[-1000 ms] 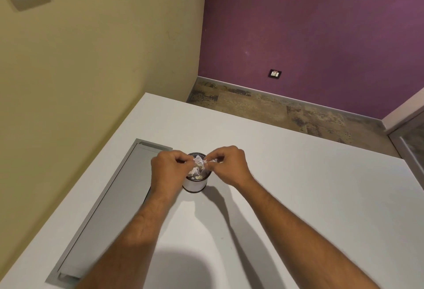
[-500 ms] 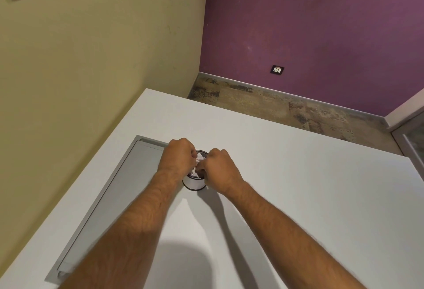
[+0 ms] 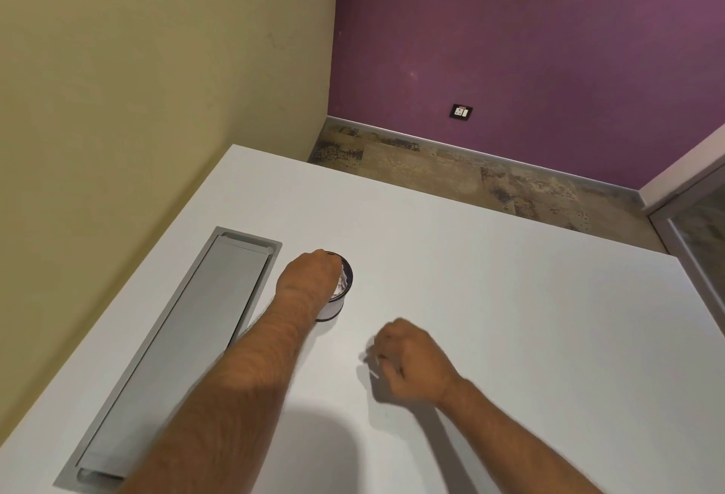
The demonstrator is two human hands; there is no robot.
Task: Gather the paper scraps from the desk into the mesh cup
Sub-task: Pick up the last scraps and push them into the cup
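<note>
The small dark mesh cup (image 3: 338, 304) stands on the white desk (image 3: 490, 317), with crumpled white paper scraps (image 3: 344, 281) showing in its mouth. My left hand (image 3: 308, 279) lies curled over the cup's top and left side. Its fingers reach down into the mouth and are hidden behind the back of the hand. My right hand (image 3: 412, 362) is down at the desk, nearer to me and right of the cup. It is blurred, with its fingers closed around a thin pale paper scrap (image 3: 373, 363) at the fingertips.
A long grey cable hatch (image 3: 204, 321) is set into the desk left of the cup. The yellow wall runs along the desk's left side. The desk's far edge drops to a patterned floor (image 3: 451, 175) below a purple wall.
My right hand has left the cup and moved toward me and to the right, down to the desk. My left hand has stayed over the cup.
</note>
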